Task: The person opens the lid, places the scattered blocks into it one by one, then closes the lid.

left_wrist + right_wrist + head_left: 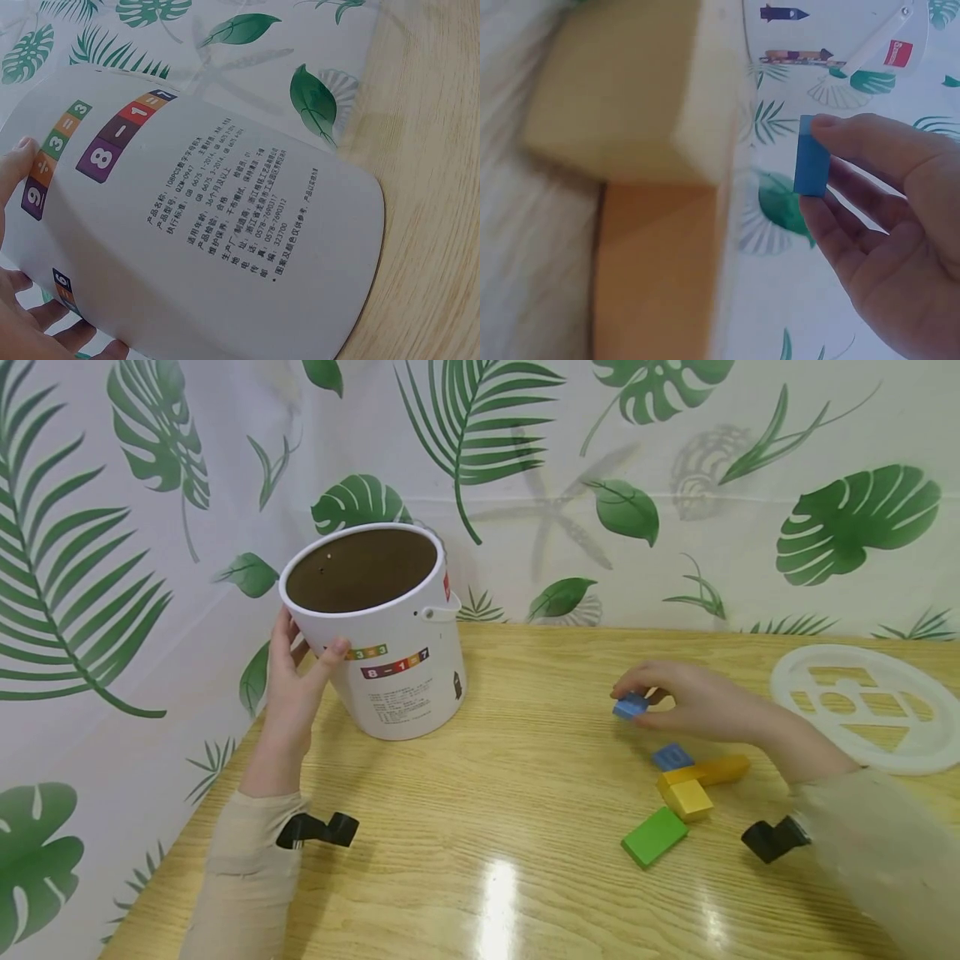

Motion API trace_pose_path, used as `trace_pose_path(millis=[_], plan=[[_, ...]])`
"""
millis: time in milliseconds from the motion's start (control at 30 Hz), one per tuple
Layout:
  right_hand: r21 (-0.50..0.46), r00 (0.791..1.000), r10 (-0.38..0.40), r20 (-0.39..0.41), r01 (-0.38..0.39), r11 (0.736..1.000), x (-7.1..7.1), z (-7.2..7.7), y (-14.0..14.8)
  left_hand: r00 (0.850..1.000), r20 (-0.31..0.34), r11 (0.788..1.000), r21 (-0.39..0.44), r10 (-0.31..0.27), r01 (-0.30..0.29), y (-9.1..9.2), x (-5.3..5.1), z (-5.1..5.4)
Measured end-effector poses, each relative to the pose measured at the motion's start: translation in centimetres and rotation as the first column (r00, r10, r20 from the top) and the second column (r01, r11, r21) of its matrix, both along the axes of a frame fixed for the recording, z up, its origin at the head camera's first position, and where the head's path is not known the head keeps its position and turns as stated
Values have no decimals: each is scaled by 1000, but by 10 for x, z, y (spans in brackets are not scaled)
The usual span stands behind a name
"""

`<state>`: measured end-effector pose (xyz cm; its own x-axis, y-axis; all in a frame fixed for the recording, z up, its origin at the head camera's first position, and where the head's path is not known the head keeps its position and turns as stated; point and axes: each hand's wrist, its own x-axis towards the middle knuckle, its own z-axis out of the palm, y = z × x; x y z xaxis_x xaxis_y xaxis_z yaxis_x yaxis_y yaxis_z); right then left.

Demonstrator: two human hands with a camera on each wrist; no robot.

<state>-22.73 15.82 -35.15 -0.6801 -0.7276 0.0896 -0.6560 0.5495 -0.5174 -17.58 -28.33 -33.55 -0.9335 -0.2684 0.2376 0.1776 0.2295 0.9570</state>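
Left grip point(294, 687) clasps white cylindrical bucket point(420, 693); right grip point(693, 700) pinches blue block point(627, 708). Right of bucket, one each: blue tile point(672, 757), orange bar point(724, 768), yellow block point(689, 800), green slab point(655, 837), white perforated disc point(817, 727).

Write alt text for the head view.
Right hand pinches a blue rectangular block over a wood-grain table; left hand holds a round white bucket. Nearby lie another blue block, an orange bar, a yellow block and a green rectangular block.

left fingers point(282, 632) grip white bucket point(397, 689) | right fingers point(641, 677) pinch blue block point(628, 706)
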Motion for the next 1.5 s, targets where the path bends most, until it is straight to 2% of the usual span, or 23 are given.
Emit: trace_pose_path(millis=[233,367,633,1100,1300,1500], plan=[[-39,999,52,-1,-52,998,-6,13,-25,1000,-6,1000,0,-7,7,0,0,0],[-76,995,98,-13,-99,992,-9,28,-44,1000,-6,1000,-1,-7,7,0,1,0],[-113,982,162,-97,-173,978,-10,58,-79,1000,-22,1000,7,-16,16,0,0,0],[-241,980,170,-109,-191,951,-16,86,-124,999,-39,1000,11,-23,23,-1,-2,-1],[-266,983,152,-105,-175,948,-18,98,-142,999,-33,1000,12,-22,22,-2,-1,-1],[-334,988,129,-88,-151,930,-18,106,-159,999,-30,1000,14,-22,23,0,0,0]])
